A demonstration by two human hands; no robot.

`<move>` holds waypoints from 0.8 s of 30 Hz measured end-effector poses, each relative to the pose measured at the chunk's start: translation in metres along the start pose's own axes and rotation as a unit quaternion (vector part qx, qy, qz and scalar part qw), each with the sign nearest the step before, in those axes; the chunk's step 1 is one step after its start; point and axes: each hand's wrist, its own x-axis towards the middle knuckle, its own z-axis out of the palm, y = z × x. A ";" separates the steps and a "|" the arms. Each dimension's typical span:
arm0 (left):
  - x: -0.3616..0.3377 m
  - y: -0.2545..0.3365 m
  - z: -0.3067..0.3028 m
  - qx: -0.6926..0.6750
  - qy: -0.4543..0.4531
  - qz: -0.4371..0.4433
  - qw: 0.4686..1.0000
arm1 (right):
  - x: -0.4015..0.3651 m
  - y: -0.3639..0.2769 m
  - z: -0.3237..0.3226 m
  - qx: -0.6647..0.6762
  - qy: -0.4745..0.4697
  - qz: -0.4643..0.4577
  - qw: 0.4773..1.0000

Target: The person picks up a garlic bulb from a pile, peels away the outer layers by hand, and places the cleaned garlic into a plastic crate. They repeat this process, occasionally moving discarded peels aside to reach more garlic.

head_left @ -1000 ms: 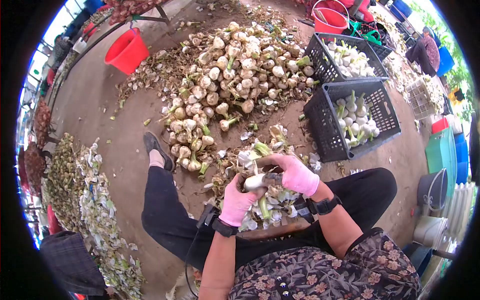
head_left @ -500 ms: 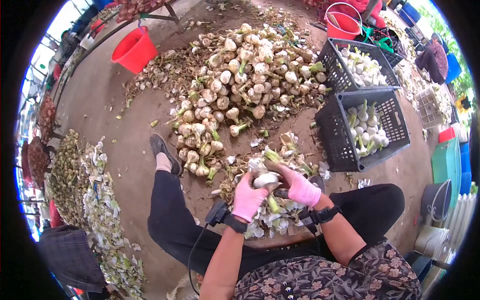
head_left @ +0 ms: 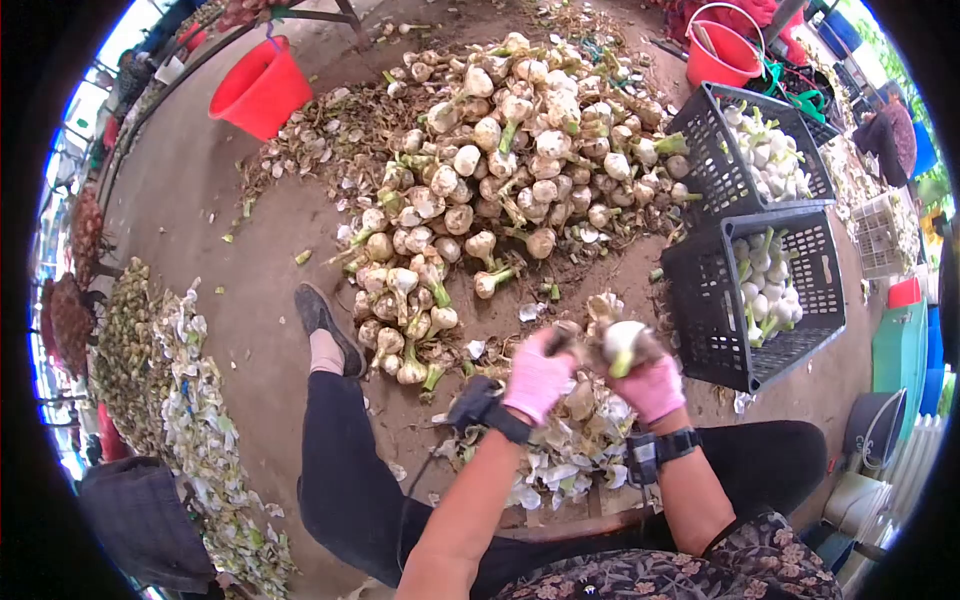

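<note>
Both my hands wear pink gloves with dark, dirty fingertips. My right hand [head_left: 645, 375] holds a peeled white garlic bulb [head_left: 624, 342], its green stem stub pointing down. Just left of it, apart from the bulb, my left hand [head_left: 543, 370] has its fingers curled together; what they hold, if anything, is blurred. Beneath both hands lies a heap of loose garlic skins [head_left: 560, 462]. Beyond them rises a large pile of unpeeled garlic [head_left: 500, 160]. Peeled white bulbs fill part of the near black crate [head_left: 700, 310] on the right.
A second black crate [head_left: 700, 160] of white garlic stands behind the first. Red buckets stand at the upper left [head_left: 262, 92] and upper right [head_left: 722, 58]. A person [head_left: 890, 135] sits at the far right. More skins [head_left: 200, 400] lie along the left.
My hands have moved apart, the right one carrying the white bulb rightward and the left one letting go of it. The view has shifted slightly.
</note>
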 end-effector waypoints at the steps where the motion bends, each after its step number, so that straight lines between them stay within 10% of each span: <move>1: 0.016 -0.014 -0.018 -0.012 0.086 0.037 0.996 | -0.004 -0.013 0.013 0.052 0.023 -0.068 0.996; 4: 0.058 -0.021 -0.105 0.255 0.371 0.119 0.885 | -0.004 -0.085 0.009 0.184 -0.119 -0.267 0.938; 7: 0.080 -0.007 -0.165 0.492 0.360 -0.026 0.792 | -0.021 -0.134 0.006 0.114 -0.196 -0.320 0.920; 11: 0.098 -0.011 -0.180 0.572 0.297 -0.067 0.762 | -0.001 -0.089 0.003 0.010 -0.076 -0.257 0.963; 15: 0.090 -0.020 -0.177 0.487 0.326 0.004 0.810 | 0.011 -0.019 0.012 -0.190 0.018 -0.103 0.976; 19: 0.045 -0.015 -0.133 -0.197 0.276 0.048 0.940 | 0.005 0.033 0.035 -0.509 -0.057 0.128 0.849; 24: -0.049 0.011 -0.044 -0.421 0.135 0.080 0.893 | -0.008 0.075 0.037 -0.487 -0.063 -0.134 0.861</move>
